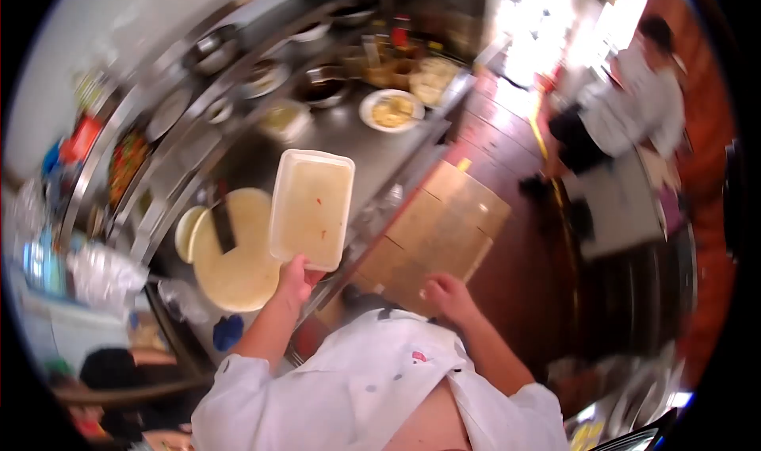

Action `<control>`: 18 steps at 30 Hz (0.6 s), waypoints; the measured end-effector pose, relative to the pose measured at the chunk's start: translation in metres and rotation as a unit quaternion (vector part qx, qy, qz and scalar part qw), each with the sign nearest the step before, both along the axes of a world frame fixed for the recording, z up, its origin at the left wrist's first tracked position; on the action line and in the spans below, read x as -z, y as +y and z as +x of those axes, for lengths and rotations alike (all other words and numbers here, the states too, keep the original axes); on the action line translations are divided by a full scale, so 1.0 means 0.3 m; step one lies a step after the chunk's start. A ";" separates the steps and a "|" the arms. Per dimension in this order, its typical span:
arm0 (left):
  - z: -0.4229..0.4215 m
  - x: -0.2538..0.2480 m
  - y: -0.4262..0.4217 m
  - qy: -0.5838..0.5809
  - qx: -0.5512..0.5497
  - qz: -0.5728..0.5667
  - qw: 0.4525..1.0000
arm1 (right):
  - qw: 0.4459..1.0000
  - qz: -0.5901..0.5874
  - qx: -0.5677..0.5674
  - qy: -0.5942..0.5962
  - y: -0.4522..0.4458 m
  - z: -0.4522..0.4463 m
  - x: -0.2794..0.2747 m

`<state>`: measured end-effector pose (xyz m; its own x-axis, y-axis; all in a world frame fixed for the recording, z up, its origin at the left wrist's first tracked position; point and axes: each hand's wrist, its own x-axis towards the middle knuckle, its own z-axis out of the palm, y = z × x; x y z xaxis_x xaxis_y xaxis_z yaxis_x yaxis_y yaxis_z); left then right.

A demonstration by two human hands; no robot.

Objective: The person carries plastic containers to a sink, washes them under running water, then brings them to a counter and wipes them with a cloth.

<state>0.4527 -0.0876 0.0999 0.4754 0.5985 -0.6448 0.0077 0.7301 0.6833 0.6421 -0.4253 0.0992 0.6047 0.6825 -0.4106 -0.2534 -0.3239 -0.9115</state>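
Observation:
My left hand (pixel 295 283) grips the near end of a white rectangular plastic tub (pixel 311 166), tilted so that its inside faces me. A few small red bits cling to the tub's bottom. Left of it, a cleaver (pixel 223 223) lies on a round cutting board (pixel 238 278) on the steel counter. My right hand (pixel 446 296) hangs in front of my body with its fingers curled in, and I see nothing in it. Below that hand, flattened cardboard (pixel 432 249) covers part of the floor.
On the counter stand a white plate of yellow food (pixel 391 112), a tub of pale food (pixel 285 120) and a dark bowl (pixel 323 85). Shelves with bowls line the left wall. A person in white (pixel 634 110) sits at the right. The floor (pixel 515 284) is reddish.

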 end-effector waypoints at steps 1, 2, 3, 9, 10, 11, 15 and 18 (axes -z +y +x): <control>0.081 -0.017 -0.124 0.020 0.044 0.004 0.999 | 0.999 0.010 0.046 0.006 -0.108 0.048 0.009; 0.165 -0.057 -0.243 -0.002 0.121 0.028 0.992 | 0.995 0.011 0.094 -0.017 -0.208 0.104 -0.014; 0.256 -0.118 -0.361 -0.029 0.198 0.050 0.978 | 0.988 0.012 0.144 -0.044 -0.307 0.169 -0.041; 0.814 -0.078 -0.849 -0.043 0.530 0.024 0.847 | 0.894 0.146 0.423 -0.005 -0.963 0.447 -0.164; 0.910 -0.043 -0.944 -0.032 0.575 0.030 0.817 | 0.877 0.173 0.449 -0.011 -1.084 0.465 -0.164; 1.008 -0.016 -1.054 -0.031 0.618 0.036 0.785 | 0.866 0.157 0.472 -0.040 -1.192 0.466 -0.172; 1.374 0.027 -1.520 0.001 0.752 0.058 0.657 | 0.829 -0.019 0.544 -0.129 -1.607 0.432 -0.125; 1.687 0.184 -1.840 -0.026 0.838 0.025 0.544 | 0.762 -0.065 0.626 -0.153 -1.894 0.439 -0.125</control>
<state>0.9589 -0.6398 0.0446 0.3974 -0.6884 -0.6068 0.6129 -0.2930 0.7338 0.7740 -0.9933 0.1367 0.8290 -0.5430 -0.1343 -0.2193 -0.0947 -0.9710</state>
